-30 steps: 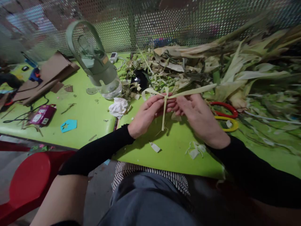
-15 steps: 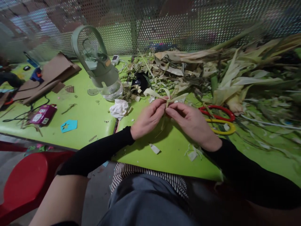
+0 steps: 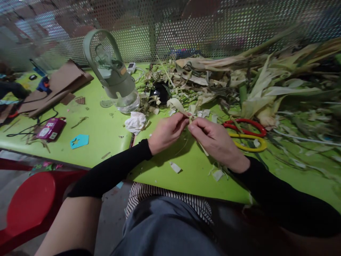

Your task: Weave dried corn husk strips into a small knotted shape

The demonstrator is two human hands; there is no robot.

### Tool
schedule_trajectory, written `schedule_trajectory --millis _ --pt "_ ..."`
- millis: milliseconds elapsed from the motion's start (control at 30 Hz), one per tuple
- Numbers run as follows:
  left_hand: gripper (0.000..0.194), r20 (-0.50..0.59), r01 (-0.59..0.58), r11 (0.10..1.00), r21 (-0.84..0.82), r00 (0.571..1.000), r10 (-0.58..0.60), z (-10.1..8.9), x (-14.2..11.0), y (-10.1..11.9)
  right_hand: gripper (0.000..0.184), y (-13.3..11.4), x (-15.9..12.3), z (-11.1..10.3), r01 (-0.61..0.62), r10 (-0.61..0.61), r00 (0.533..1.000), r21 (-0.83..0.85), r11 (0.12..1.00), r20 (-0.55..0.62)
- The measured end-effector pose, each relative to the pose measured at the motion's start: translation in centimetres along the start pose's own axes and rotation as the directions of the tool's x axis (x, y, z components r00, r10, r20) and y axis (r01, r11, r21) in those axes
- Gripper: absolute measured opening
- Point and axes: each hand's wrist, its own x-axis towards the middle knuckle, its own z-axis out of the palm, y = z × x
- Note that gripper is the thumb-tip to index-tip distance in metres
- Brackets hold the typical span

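Observation:
Between my hands, above the green table (image 3: 160,170), is a small bundle of pale corn husk strips (image 3: 178,105) gathered at one point. My left hand (image 3: 167,132) pinches it from the left with thumb and forefinger. From the right, my right hand (image 3: 213,140) grips the same husk close to that point, its fingers closed. One strip end hangs below the right fingers. Scissors with red and yellow handles (image 3: 250,147) lie just right of my right hand, their blades not visible. A crumpled white tissue (image 3: 135,122) sits left of my left hand.
Corn husks and stalks (image 3: 255,85) are heaped along the back and right. A bottle with a pale green lid (image 3: 117,81) stands back left. Farther left lie a purple power strip (image 3: 51,128), a blue paper tag (image 3: 79,141) and cardboard (image 3: 57,87). A red stool (image 3: 30,199) stands below.
The husk bundle has turned in my fingers, and its loops look more bunched. My right fingers have curled tighter, with a strip end now showing under them. The left hand stays in nearly the same place.

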Motion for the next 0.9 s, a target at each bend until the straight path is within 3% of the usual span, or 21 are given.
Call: schedule_trajectory --millis 167,333,533,700,900 --pt "0.019 0.012 -0.013 0.990 -0.137 1.000 0.015 0.2 -0.4 -0.1 0.031 -0.4 -0.4 0.5 0.075 -0.075 0.997 -0.048 0.996 0.021" --pt "0.013 0.015 0.069 0.955 -0.289 0.998 -0.068 0.3 0.4 -0.1 0.034 -0.2 -0.4 0.6 0.141 -0.141 0.990 -0.087 0.986 0.008" --pt "0.033 0.202 0.221 0.771 -0.597 0.972 -0.122 -0.6 0.6 0.3 0.031 -0.5 0.2 -0.8 0.149 -0.201 0.932 -0.186 0.971 -0.302" --pt "0.022 0.180 0.193 0.769 -0.610 0.978 -0.102 -0.6 0.2 0.7 0.045 0.1 0.6 -0.8 0.039 -0.046 0.992 -0.059 0.997 -0.119" --pt "0.013 0.281 0.217 0.788 -0.576 0.958 -0.059 -0.2 0.2 1.1 0.043 0.5 0.5 -0.6 0.037 -0.038 0.986 -0.011 0.999 -0.161"
